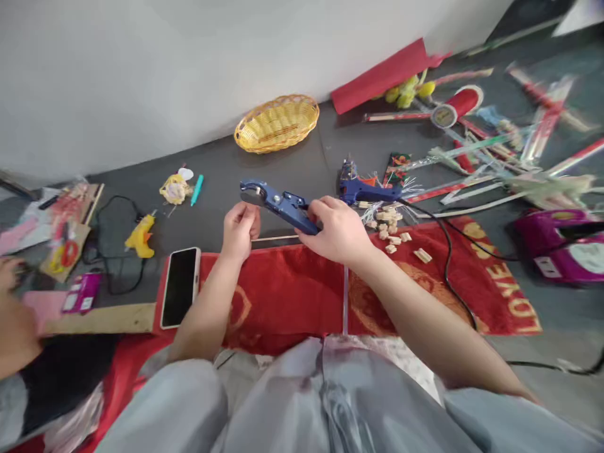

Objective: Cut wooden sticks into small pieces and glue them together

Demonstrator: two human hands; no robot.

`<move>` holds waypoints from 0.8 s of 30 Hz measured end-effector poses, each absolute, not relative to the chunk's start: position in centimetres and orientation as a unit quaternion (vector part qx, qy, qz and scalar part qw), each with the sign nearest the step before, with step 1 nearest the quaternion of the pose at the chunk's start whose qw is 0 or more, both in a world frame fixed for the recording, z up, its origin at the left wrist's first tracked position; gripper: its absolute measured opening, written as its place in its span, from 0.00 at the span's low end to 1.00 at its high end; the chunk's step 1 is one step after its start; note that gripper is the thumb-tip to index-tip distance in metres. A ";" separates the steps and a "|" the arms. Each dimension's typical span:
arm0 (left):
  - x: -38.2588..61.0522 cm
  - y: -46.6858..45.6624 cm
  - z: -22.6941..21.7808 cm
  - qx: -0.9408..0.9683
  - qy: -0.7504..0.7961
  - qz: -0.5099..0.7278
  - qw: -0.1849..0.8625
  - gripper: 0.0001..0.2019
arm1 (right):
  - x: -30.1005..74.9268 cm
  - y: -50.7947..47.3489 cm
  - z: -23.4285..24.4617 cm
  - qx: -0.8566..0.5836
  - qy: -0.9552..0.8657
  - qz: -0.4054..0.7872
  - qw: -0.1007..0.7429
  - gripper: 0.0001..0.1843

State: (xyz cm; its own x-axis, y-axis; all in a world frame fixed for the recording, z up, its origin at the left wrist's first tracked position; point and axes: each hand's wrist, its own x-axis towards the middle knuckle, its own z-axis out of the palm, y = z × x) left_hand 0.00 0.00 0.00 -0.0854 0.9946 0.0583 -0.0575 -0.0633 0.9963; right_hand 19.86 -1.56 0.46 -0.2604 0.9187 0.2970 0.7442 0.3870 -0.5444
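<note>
My right hand (336, 230) grips the handles of a blue cutter tool (276, 201), whose metal jaw points left. My left hand (240, 229) is closed just under that jaw, fingers pinched near a thin wooden stick (276, 238) that lies across the floor above the red mat (292, 296). What the left fingers hold is hidden. A heap of small cut wooden pieces (394, 229) lies to the right of my right hand.
A phone (180, 286) lies on the mat's left end. A blue glue gun (365, 189) with black cord, a yellow glue gun (140, 237), a yellow basket (277, 123), a purple box (564, 245) and several sticks surround me. Another person's hand (14, 314) is at far left.
</note>
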 end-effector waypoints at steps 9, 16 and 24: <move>-2.1 0.7 -0.4 0.575 0.460 0.541 0.406 0.21 | 20.4 -1.1 -0.3 -0.465 -0.802 0.191 0.323 0.15; -1.6 0.5 0.4 0.533 0.419 0.515 0.525 0.26 | 21.1 -0.5 -0.9 -0.384 -0.823 0.180 0.378 0.16; -1.9 0.4 0.3 0.546 0.400 0.482 0.557 0.25 | 21.7 -0.1 -0.9 -0.325 -0.843 0.183 0.387 0.16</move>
